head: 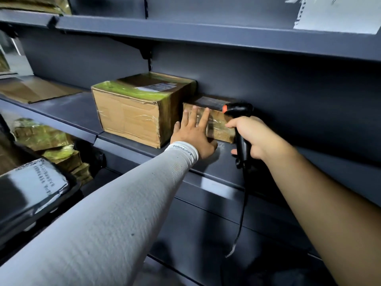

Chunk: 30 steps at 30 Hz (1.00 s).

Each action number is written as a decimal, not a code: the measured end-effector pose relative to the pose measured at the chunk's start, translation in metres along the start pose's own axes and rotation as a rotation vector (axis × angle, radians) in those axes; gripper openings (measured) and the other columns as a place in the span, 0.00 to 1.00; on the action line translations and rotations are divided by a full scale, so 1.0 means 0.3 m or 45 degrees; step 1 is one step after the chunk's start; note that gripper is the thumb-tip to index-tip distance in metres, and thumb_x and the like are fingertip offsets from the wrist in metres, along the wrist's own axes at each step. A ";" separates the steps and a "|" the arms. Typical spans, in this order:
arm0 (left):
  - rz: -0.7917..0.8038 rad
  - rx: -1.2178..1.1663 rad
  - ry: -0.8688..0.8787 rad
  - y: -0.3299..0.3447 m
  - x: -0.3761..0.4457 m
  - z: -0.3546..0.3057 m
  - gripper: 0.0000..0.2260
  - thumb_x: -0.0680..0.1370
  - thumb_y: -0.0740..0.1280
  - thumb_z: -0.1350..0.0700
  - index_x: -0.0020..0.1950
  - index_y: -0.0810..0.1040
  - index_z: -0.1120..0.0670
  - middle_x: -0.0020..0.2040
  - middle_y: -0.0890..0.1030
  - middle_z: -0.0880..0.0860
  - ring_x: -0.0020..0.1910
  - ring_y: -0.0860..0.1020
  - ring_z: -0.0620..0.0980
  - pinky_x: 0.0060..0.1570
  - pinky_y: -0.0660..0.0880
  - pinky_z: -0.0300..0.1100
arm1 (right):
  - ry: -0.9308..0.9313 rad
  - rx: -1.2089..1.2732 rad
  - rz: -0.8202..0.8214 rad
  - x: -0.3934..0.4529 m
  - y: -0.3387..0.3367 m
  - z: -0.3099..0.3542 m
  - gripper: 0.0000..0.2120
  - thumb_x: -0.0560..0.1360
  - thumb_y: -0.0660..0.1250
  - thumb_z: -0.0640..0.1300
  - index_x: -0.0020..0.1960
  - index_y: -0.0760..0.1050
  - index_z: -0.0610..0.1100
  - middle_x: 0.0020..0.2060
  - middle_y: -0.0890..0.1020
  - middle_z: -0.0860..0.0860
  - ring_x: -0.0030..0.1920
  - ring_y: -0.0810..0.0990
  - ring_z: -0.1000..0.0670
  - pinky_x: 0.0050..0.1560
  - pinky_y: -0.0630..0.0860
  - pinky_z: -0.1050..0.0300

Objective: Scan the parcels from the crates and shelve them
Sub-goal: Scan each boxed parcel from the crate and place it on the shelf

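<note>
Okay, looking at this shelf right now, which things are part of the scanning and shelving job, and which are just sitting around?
In the job:
small parcel, pressed by the left hand
scanner, gripped in the right hand
shelf

Lying about:
large box, beside the small parcel
flat envelope, further left
black bag, lower left

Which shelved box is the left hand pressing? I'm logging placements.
The small box, right of the large box; the left hand lies flat on its front.

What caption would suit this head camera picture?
Left hand presses a small parcel onto the shelf while the right hand holds a scanner.
</note>
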<state>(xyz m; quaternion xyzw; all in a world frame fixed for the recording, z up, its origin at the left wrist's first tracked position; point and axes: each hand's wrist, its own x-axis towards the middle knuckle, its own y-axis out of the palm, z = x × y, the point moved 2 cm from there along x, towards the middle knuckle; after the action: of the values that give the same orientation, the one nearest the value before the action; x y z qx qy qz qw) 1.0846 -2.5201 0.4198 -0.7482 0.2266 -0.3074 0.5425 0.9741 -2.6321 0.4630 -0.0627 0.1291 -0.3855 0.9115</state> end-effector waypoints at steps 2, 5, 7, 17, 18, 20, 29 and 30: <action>0.028 0.076 0.011 -0.012 -0.051 0.008 0.41 0.82 0.59 0.35 0.85 0.37 0.45 0.85 0.36 0.53 0.83 0.37 0.57 0.81 0.44 0.59 | -0.038 -0.084 -0.006 -0.040 0.009 -0.017 0.16 0.76 0.71 0.42 0.61 0.71 0.46 0.53 0.77 0.47 0.50 0.78 0.44 0.51 0.81 0.38; 0.039 0.121 0.021 -0.026 -0.129 0.024 0.37 0.83 0.54 0.35 0.85 0.37 0.45 0.85 0.36 0.53 0.84 0.38 0.57 0.81 0.44 0.58 | -0.150 -0.173 0.009 -0.108 0.030 -0.035 0.14 0.77 0.70 0.40 0.60 0.74 0.51 0.50 0.79 0.51 0.49 0.78 0.48 0.46 0.78 0.47; 0.042 0.117 0.009 -0.036 -0.190 0.035 0.36 0.84 0.53 0.35 0.85 0.38 0.44 0.85 0.38 0.53 0.84 0.39 0.57 0.81 0.44 0.58 | -0.210 -0.230 0.036 -0.147 0.052 -0.049 0.16 0.78 0.70 0.39 0.62 0.75 0.53 0.51 0.81 0.51 0.48 0.78 0.50 0.42 0.76 0.52; -0.004 0.106 -0.124 -0.194 -0.485 0.225 0.36 0.83 0.55 0.35 0.85 0.41 0.44 0.85 0.41 0.54 0.84 0.40 0.57 0.81 0.42 0.58 | -0.305 -0.353 0.178 -0.297 0.276 -0.076 0.13 0.75 0.71 0.47 0.57 0.74 0.56 0.42 0.81 0.47 0.40 0.79 0.43 0.39 0.75 0.48; -0.001 0.111 -0.159 -0.218 -0.514 0.262 0.37 0.83 0.55 0.35 0.85 0.42 0.44 0.85 0.41 0.54 0.84 0.40 0.57 0.81 0.42 0.58 | -0.305 -0.329 0.216 -0.307 0.311 -0.073 0.10 0.77 0.70 0.45 0.54 0.73 0.56 0.39 0.80 0.45 0.37 0.78 0.43 0.35 0.74 0.50; -0.013 0.142 -0.227 -0.260 -0.566 0.337 0.36 0.83 0.55 0.35 0.85 0.42 0.45 0.86 0.41 0.54 0.84 0.40 0.57 0.80 0.42 0.58 | -0.315 -0.316 0.293 -0.321 0.384 -0.065 0.08 0.78 0.69 0.44 0.52 0.73 0.54 0.39 0.79 0.43 0.33 0.76 0.44 0.31 0.72 0.52; -0.089 0.304 -0.462 -0.447 -0.775 0.620 0.35 0.83 0.55 0.35 0.86 0.45 0.46 0.86 0.44 0.55 0.84 0.42 0.57 0.81 0.44 0.59 | -0.422 -0.353 0.603 -0.477 0.745 -0.003 0.07 0.79 0.69 0.50 0.56 0.74 0.56 0.47 0.86 0.46 0.37 0.81 0.46 0.37 0.78 0.51; -0.102 0.313 -0.490 -0.471 -0.797 0.650 0.35 0.83 0.55 0.35 0.86 0.45 0.45 0.86 0.45 0.55 0.84 0.42 0.57 0.81 0.45 0.59 | -0.429 -0.334 0.637 -0.496 0.781 0.007 0.08 0.79 0.69 0.50 0.56 0.74 0.57 0.46 0.86 0.46 0.36 0.81 0.46 0.36 0.77 0.52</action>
<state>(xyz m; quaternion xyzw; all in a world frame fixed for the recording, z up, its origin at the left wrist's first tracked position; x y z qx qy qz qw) 1.0536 -2.1846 0.4598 -0.7298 0.0499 -0.2054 0.6502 1.0360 -2.3622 0.4427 -0.2087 0.0364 -0.1140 0.9706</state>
